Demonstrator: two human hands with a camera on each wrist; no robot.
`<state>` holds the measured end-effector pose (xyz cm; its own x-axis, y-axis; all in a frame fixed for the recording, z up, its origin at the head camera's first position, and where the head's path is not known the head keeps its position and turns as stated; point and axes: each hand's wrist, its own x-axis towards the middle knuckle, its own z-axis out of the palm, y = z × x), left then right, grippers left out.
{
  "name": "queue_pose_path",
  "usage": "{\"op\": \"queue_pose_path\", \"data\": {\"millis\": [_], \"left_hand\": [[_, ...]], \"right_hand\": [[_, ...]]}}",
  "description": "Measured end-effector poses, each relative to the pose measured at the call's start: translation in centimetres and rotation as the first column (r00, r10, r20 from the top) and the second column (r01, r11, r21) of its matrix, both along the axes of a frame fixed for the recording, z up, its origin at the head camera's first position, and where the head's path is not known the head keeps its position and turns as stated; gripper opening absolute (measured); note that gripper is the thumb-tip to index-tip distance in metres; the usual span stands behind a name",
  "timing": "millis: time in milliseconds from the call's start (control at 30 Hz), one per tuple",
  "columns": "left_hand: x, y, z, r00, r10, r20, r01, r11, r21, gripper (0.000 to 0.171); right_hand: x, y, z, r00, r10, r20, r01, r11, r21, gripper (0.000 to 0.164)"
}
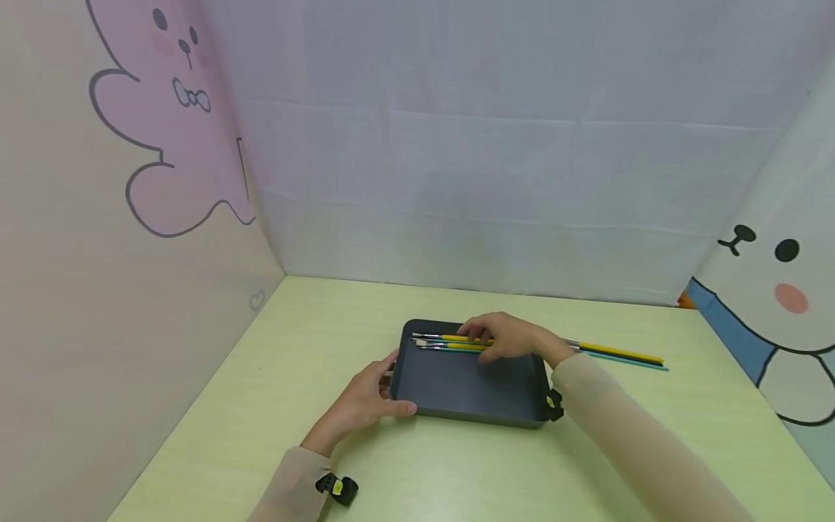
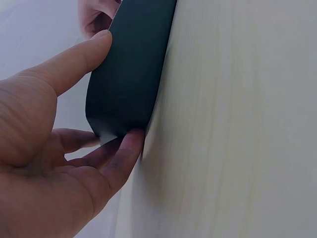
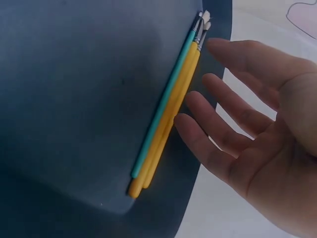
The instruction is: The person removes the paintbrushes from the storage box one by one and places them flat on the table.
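A dark grey rectangular tray [image 1: 470, 384] lies on the table. My left hand [image 1: 359, 402] grips its left side, the thumb on the rim and the other fingers round the corner and lower edge, as the left wrist view shows. Along the tray's far side lie several paintbrushes [image 3: 166, 124] with yellow and teal handles and pale bristles. Over them hovers my right hand [image 1: 509, 337], its fingers loosely bent and holding nothing. In the right wrist view its fingertips come close to the yellow handles; whether they touch cannot be told.
More paintbrushes [image 1: 620, 352], with yellow, dark and teal handles, lie on the pale yellow table [image 1: 326, 312] right of the tray, partly behind my right forearm. White cloth [image 1: 489, 181] closes off the back, and panels with cartoon animals stand at both sides.
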<state>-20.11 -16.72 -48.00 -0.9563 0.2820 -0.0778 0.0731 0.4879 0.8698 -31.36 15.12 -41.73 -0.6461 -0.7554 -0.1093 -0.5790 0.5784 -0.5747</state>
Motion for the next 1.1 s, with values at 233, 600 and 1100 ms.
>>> {"op": "queue_pose_path", "data": {"millis": [233, 600, 1100], "left_hand": [[0.1, 0.1, 0.2, 1.000, -0.006, 0.000, 0.006, 1.000, 0.006, 0.113], [0.1, 0.2, 0.4, 1.000, -0.002, 0.005, 0.002, 1.000, 0.005, 0.113], [0.1, 0.2, 0.1, 1.000, -0.004, -0.004, 0.004, 1.000, 0.002, 0.114]], "right_hand": [[0.0, -0.5, -0.6, 1.000, -0.014, 0.027, 0.013, 0.999, 0.040, 0.056], [0.1, -0.9, -0.9, 0.999, -0.012, 0.040, 0.007, 0.995, 0.102, 0.052], [0.2, -2.1, -0.7, 0.999, 0.047, 0.004, -0.047, 0.981, 0.188, 0.050]]}}
